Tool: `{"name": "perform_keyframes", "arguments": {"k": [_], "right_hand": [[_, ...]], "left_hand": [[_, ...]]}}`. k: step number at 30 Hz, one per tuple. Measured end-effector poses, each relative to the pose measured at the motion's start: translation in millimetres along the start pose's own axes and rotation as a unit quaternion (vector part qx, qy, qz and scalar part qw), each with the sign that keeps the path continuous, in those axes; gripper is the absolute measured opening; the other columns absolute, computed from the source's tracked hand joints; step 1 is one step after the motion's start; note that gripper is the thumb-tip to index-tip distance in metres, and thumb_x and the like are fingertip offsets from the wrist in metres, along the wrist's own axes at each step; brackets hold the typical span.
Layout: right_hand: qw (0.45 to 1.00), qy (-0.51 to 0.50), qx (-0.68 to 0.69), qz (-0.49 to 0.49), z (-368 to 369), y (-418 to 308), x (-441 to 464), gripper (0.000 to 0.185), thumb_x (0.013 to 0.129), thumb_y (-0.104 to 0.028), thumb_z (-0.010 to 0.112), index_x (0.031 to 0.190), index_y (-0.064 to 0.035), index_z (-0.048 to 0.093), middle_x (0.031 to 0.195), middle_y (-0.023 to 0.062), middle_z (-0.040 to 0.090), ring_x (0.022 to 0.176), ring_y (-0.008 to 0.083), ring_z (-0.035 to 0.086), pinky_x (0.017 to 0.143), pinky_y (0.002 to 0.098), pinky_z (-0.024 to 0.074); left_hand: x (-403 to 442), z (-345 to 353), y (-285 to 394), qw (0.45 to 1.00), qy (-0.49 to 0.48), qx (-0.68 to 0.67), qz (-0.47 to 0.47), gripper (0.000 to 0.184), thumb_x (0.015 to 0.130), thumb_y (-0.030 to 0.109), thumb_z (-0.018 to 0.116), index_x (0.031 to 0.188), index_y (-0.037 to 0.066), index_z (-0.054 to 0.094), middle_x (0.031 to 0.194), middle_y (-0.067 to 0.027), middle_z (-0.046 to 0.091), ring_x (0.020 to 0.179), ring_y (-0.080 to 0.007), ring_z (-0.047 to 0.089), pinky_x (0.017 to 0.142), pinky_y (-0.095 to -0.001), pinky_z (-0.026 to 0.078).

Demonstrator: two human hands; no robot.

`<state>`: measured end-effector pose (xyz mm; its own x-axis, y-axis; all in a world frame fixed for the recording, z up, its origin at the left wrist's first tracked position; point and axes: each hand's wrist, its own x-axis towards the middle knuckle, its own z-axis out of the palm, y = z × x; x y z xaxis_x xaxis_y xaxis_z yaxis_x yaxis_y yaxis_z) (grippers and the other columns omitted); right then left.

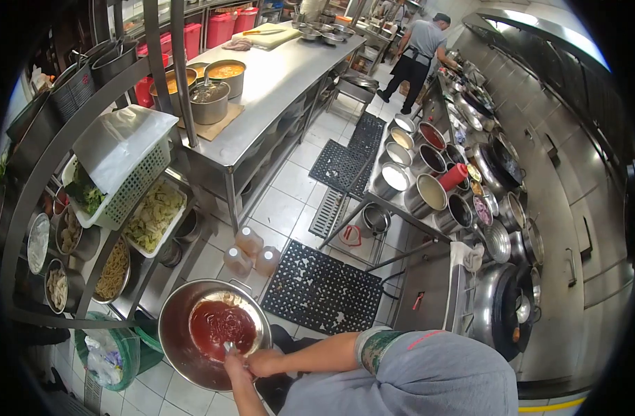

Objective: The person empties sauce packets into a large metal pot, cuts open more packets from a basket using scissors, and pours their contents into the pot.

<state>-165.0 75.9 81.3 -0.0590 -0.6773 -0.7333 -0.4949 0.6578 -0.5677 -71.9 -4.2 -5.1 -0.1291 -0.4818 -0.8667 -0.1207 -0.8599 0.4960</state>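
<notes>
Red liquid [224, 327] pools inside a wide steel bowl [175, 326] in front of a worker in a grey shirt [435, 378] in a restaurant kitchen. The left hand [236, 366] is closed around a metal utensil [228, 346] over the bowl's near side; the right hand [265, 362] presses close beside it, though how tightly its fingers curl, and on what, cannot be told. Three jugs [238, 262] of brownish liquid stand near the bowl's rim, beside a black perforated mat [324, 286]. A green bin [132, 357] sits just left of the bowl, while a co-worker [422, 55] stands at the far cooking line.
</notes>
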Motion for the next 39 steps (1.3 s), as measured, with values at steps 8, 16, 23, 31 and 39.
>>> {"name": "perform_keyframes", "arguments": {"k": [8,16,23,31,39], "right_hand": [[0.998,0.028,-0.033,-0.040,6,14,14,0.030,0.081,-0.029,0.059,0.098,-0.0078,0.070,0.097,0.0176,0.070,0.089,0.0320,0.069,0.073,0.0468,0.0538],[0.995,0.059,-0.066,-0.038,-3,-6,9,0.033,0.091,-0.028,0.045,0.099,-0.0044,0.067,0.097,0.0203,0.069,0.090,0.0387,0.067,0.079,0.0492,0.0524],[0.987,0.026,-0.147,-0.059,-24,-18,-8,0.032,0.091,-0.025,0.048,0.097,-0.0015,0.069,0.097,0.0200,0.069,0.092,0.0336,0.068,0.079,0.0460,0.0537],[0.976,0.045,-0.194,-0.088,1,-21,-13,0.027,0.087,-0.016,0.048,0.094,-0.0028,0.070,0.095,0.0165,0.071,0.089,0.0292,0.070,0.078,0.0424,0.0547],[0.994,0.040,-0.095,-0.046,17,-17,-3,0.031,0.091,-0.024,0.049,0.098,-0.0007,0.068,0.096,0.0225,0.069,0.093,0.0345,0.068,0.079,0.0459,0.0532]], "left_hand": [[8,-1,0,0.998,-0.003,0.059,0.008,0.024,0.092,0.026,0.061,0.107,0.007,0.062,0.088,-0.0040,0.060,0.072,-0.0125,0.053,0.062,-0.0300,0.045],[-3,0,17,0.996,-0.020,-0.070,0.042,0.027,0.095,0.033,0.060,0.083,0.010,0.057,0.059,0.0035,0.044,0.048,-0.0084,0.040,0.044,-0.0257,0.032],[-14,-5,22,0.994,-0.008,-0.112,-0.010,0.031,0.097,0.036,0.057,0.090,0.006,0.057,0.076,-0.0038,0.053,0.061,-0.0150,0.052,0.055,-0.0297,0.049],[-22,-27,7,0.991,0.018,-0.128,-0.012,0.027,0.097,0.034,0.055,0.086,0.009,0.054,0.063,-0.0021,0.050,0.050,-0.0141,0.049,0.048,-0.0310,0.046],[-78,-31,55,0.994,-0.043,-0.080,-0.061,0.031,0.096,0.039,0.056,0.098,0.009,0.057,0.076,-0.0036,0.058,0.065,-0.0179,0.058,0.058,-0.0351,0.050]]}}
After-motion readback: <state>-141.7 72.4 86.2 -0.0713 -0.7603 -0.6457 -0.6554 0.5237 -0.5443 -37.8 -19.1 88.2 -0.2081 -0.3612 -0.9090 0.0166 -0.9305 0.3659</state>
